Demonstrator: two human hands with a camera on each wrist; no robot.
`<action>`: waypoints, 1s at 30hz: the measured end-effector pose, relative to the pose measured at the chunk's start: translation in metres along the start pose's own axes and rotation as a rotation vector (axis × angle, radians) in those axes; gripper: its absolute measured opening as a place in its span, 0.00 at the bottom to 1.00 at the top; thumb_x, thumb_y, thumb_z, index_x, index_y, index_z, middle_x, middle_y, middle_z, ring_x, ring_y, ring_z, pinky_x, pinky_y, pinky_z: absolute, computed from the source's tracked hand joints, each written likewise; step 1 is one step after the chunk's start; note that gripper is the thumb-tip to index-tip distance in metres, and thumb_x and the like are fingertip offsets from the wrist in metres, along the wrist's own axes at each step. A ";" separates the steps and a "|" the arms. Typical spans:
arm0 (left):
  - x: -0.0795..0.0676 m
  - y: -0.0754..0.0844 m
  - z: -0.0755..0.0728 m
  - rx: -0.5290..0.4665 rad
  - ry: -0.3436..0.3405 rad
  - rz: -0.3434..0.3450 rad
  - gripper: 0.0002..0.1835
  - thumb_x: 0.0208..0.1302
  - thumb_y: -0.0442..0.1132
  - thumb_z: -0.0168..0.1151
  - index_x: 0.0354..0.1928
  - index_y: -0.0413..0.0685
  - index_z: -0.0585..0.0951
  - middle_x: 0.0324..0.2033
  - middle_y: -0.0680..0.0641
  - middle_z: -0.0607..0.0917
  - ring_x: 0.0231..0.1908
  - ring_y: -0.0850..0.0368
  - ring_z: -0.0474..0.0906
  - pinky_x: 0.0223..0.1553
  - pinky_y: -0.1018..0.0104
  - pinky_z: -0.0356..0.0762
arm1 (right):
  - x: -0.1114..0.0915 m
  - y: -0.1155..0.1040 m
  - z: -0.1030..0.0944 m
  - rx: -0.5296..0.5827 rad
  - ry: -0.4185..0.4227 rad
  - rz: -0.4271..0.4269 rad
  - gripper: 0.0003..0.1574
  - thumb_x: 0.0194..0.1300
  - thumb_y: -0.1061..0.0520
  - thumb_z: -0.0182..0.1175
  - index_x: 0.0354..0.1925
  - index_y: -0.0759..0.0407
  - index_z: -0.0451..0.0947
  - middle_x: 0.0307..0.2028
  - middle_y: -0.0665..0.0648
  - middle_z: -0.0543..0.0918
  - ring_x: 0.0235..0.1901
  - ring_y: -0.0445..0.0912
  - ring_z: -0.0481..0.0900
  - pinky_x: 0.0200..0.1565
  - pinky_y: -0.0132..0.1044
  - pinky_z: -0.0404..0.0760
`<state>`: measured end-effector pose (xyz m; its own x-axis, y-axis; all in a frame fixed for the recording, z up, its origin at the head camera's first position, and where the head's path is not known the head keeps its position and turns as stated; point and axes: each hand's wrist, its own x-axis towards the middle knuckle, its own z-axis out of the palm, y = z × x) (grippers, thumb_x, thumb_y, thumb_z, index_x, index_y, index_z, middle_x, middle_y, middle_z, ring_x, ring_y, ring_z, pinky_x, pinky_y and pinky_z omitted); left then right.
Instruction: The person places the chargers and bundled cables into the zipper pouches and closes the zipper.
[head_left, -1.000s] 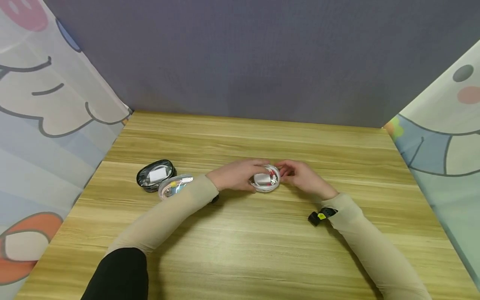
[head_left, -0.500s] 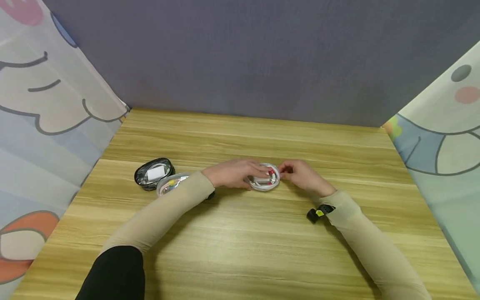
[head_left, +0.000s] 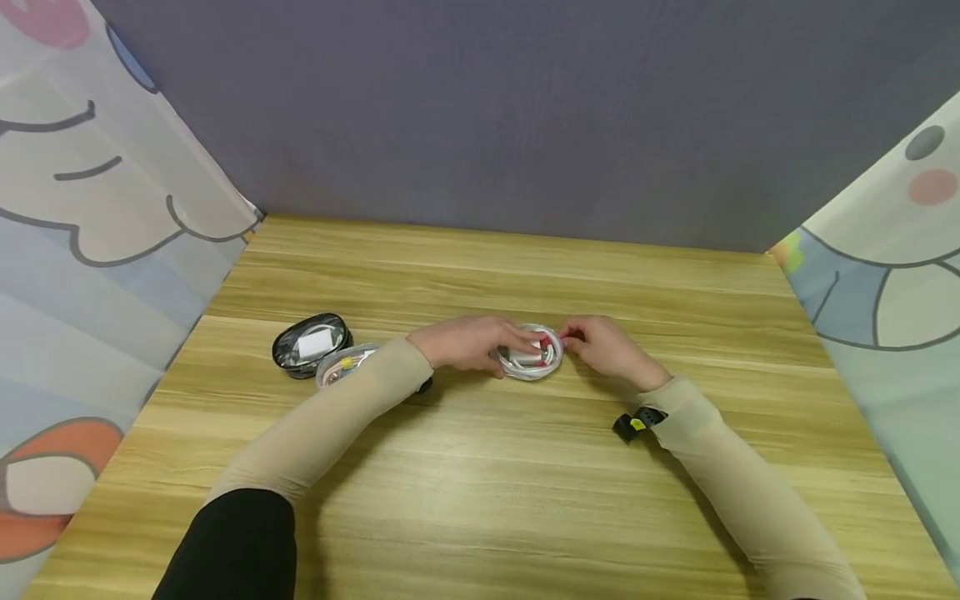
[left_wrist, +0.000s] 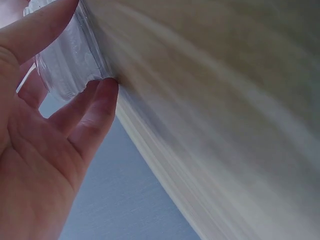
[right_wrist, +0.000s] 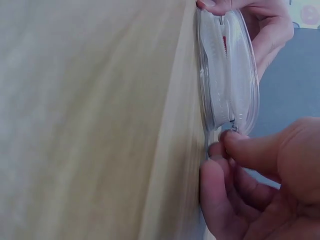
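Note:
A small oval clear zip pouch (head_left: 551, 357) with a white cable and a plug-like block inside lies on the wooden table. My left hand (head_left: 472, 343) holds its left side, fingers over the top and thumb at the near edge. In the left wrist view, thumb and fingers bracket the pouch's clear wall (left_wrist: 70, 60). At the pouch's right end, my right hand (head_left: 606, 350) pinches the zipper pull (right_wrist: 233, 127) between thumb and forefinger. The right wrist view shows the zipper running along the side wall, parted partway, with something red showing through.
Left of the pouch lie a black-edged oval pouch (head_left: 311, 346) with a white block inside and another clear pouch (head_left: 341, 367) with a yellow-banded cable, partly behind the left sleeve. A grey partition (head_left: 480, 125) stands along the table's (head_left: 480, 500) far edge.
My left fingers have slid from the pouch's far rim onto its top. The right hand stays at the right end, its fingertips now closer together there. The other pouches lie still.

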<state>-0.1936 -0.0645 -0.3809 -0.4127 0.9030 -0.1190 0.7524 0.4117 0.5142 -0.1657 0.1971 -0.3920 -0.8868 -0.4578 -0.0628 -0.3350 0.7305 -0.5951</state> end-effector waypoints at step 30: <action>0.002 0.008 0.002 0.094 -0.042 -0.100 0.37 0.57 0.39 0.74 0.68 0.67 0.72 0.72 0.59 0.63 0.68 0.53 0.65 0.59 0.62 0.73 | -0.037 -0.012 0.014 0.567 -0.282 0.205 0.10 0.80 0.64 0.39 0.44 0.71 0.65 0.32 0.63 0.85 0.31 0.54 0.86 0.32 0.44 0.86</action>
<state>-0.1876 -0.0590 -0.3787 -0.4682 0.8602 -0.2020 0.7540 0.5082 0.4162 -0.1242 0.1977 -0.3938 -0.7720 -0.5088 -0.3810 0.1194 0.4726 -0.8732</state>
